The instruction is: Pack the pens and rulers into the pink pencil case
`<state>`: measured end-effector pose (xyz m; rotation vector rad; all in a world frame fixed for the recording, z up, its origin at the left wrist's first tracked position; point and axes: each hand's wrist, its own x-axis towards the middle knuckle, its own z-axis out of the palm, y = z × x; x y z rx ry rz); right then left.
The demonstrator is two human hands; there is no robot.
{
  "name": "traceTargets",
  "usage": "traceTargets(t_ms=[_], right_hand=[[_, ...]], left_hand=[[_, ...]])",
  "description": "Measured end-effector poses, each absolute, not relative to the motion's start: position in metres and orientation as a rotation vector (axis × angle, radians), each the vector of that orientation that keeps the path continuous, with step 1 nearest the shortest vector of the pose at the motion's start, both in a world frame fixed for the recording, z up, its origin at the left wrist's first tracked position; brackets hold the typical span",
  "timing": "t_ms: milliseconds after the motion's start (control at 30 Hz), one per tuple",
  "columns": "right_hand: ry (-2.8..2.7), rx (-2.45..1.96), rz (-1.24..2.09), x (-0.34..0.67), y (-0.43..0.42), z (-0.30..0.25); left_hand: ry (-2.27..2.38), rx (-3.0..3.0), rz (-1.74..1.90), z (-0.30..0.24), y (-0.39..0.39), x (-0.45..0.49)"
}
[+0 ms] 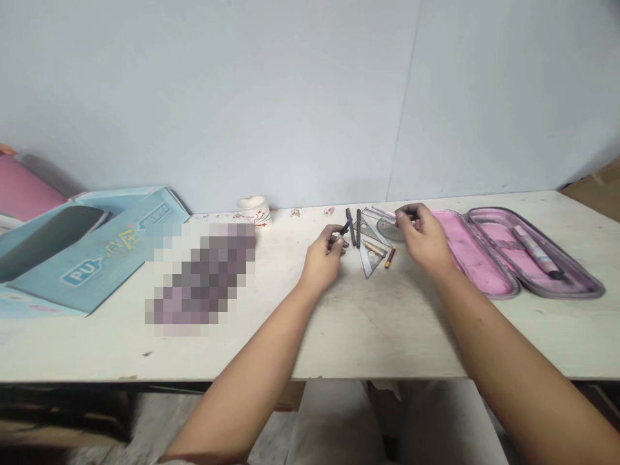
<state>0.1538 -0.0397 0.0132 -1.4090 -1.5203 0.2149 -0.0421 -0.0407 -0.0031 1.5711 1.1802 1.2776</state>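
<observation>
My left hand (325, 253) is closed around a dark pen (345, 226) with a bluish tip pointing up and right. My right hand (420, 236) has its fingers pinched around the end of a thin, pale pen-like stick (382, 211). Between the hands lie two black pens (358, 228), clear set squares (369, 259), a clear protractor (387, 229), a tan pencil-like stick (372, 248) and a short dark red stub (390, 258). Right of my right hand, an open pink pencil case (491, 268) with dark edging holds a pale, dark-ended marker-like tube (538, 253).
A light blue box (116, 258) with a dark object in its opening stands at the left. Beside it is a pixelated dark purple shape (203, 278). A paper cup (255, 210) and a small eraser-like block (329, 210) sit near the wall (300, 97).
</observation>
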Motion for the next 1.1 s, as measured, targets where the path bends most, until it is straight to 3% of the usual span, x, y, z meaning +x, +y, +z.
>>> traceTargets(t_ms=[233, 433, 800, 1000, 1100], right_hand=[[-1.412, -1.285, 0.223, 0.153, -0.041, 0.011], [-1.684, -1.136, 0.262, 0.140, -0.046, 0.011], [-1.778, -1.424, 0.350, 0.134, -0.051, 0.010], [-1.651, -1.121, 0.671, 0.135, -0.047, 0.010], [-1.643, -1.236, 0.636, 0.138, -0.046, 0.009]], left_hand=[[1.390, 1.919, 1.111, -0.003, -0.042, -0.047], [1.396, 2.168, 0.938, 0.001, -0.048, -0.043], [1.341, 2.224, 0.965, 0.002, -0.052, -0.042], [1.378, 2.223, 1.029, 0.001, -0.050, -0.043], [1.338, 2.242, 0.997, 0.001, -0.050, -0.042]])
